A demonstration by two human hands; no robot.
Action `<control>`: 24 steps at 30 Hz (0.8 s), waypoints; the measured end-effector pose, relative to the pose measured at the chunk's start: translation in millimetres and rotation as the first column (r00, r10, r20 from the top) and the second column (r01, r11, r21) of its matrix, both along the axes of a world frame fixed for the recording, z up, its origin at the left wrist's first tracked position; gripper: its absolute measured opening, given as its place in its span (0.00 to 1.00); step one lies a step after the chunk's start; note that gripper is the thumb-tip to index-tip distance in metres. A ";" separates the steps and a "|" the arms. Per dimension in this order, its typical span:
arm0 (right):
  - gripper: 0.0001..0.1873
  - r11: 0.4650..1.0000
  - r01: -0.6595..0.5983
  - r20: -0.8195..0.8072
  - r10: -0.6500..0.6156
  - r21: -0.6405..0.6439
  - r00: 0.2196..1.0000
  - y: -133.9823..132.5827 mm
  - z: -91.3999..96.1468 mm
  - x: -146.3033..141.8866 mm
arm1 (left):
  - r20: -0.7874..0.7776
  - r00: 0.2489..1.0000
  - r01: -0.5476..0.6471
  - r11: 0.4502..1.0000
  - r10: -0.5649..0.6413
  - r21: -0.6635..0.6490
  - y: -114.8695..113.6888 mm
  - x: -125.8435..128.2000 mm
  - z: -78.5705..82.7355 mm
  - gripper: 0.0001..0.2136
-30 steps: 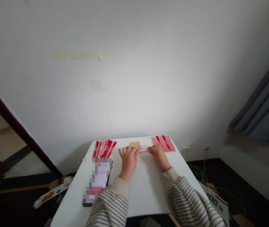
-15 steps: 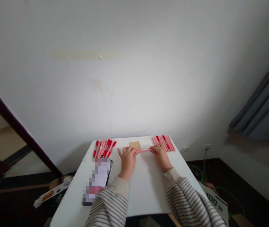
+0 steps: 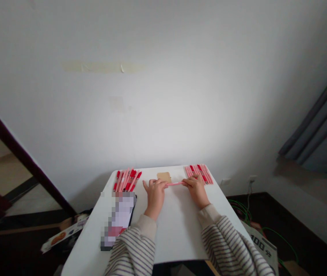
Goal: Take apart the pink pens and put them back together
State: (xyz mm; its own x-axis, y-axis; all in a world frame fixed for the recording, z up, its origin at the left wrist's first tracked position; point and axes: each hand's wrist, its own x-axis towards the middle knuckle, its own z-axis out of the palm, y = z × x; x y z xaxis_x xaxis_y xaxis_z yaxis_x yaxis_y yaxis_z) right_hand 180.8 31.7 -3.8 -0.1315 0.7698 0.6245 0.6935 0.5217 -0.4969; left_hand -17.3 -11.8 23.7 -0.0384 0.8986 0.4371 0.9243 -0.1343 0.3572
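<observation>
A slim pink plastic pen [image 3: 175, 183], its pale marking too small to read, is held crosswise over the white rectangular worktop [image 3: 177, 226], its ends pinched by the left hand [image 3: 156, 193] and right hand [image 3: 197, 191], while dark "00" lettering is shown on a pale flat-sided carton [image 3: 267, 251] below.

Bare hands [image 3: 155, 194], pale sleeves [image 3: 134, 249], thin stripes [image 3: 223, 239] perhaps grey, beige cuffs [image 3: 147, 227]
</observation>
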 end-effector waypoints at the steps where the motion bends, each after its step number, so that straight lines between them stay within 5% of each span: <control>1: 0.12 1.000 0.001 0.001 -0.001 0.004 1.000 -0.2 -0.1 -0.1 | 0.000 1.000 0.000 1.000 0.000 0.001 -0.1 0.0 -0.2 0.12; 24: 0.07 0.994 0.069 0.091 -0.077 0.087 0.993 -8.4 12.5 2.8 | -0.043 0.999 -0.009 0.999 0.008 -0.039 -4.5 2.5 4.1 0.13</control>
